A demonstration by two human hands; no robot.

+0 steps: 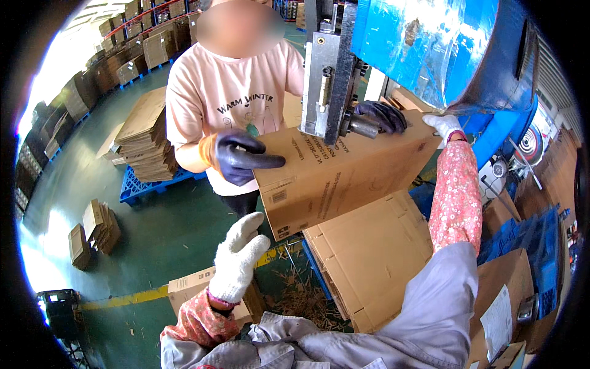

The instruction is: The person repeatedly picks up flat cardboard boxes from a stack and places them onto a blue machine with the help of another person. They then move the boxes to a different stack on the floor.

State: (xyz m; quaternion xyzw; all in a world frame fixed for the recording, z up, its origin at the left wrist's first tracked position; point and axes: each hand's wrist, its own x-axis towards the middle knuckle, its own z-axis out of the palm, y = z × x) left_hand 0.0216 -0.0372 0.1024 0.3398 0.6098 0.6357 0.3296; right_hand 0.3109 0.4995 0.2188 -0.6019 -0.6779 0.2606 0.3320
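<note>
I see the flat cardboard box [344, 178] at frame centre, slid under the grey machine head [329, 67]. My right hand [444, 126], upper right, rests on its far corner, grip unclear; my left hand [236, 258] hangs open below. The co-worker's dark gloves [243, 157] sit close to the head, so fingers could get caught if the box shifts.
</note>
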